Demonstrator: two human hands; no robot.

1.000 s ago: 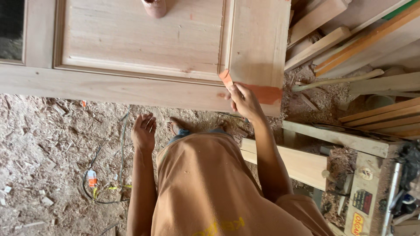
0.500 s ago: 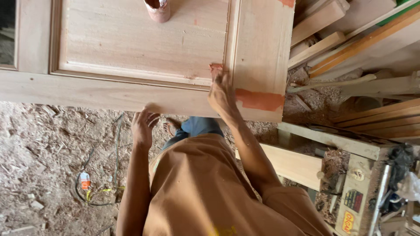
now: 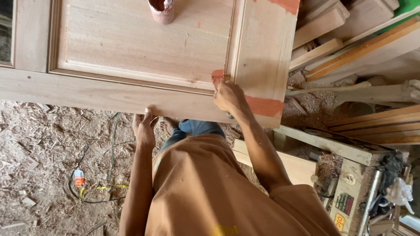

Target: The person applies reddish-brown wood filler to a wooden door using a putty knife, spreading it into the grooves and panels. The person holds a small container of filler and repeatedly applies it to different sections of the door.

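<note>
From my screen, the door (image 3: pixel 144 52) lay flat and I took it as my landmark. The right hand (image 3: pixel 229 97) was closed around a small tool, pressing reddish filler (image 3: pixel 217 75) into the corner where the raised moulding of the door meets its side rail. I could not tell what kind of tool it was, because the fingers hid it. The left hand (image 3: pixel 144 126) gripped the near edge of the door, fingers curled under it and thumb on top.

A small pot (image 3: pixel 162 9) of the same reddish paste stood on the door panel, at the far edge from the person. More filler (image 3: pixel 264 106) was already spread on the near right corner of the door.

I judged some risks. If the door was pushed or tilted by the left hand, the pot could slide or tip and stain the clean panel. The right forearm passed just above the filled corner, so it could smear this patch. Also a cable (image 3: pixel 94 175) lay in the shavings below the door, near the feet, and it could catch a foot
</note>
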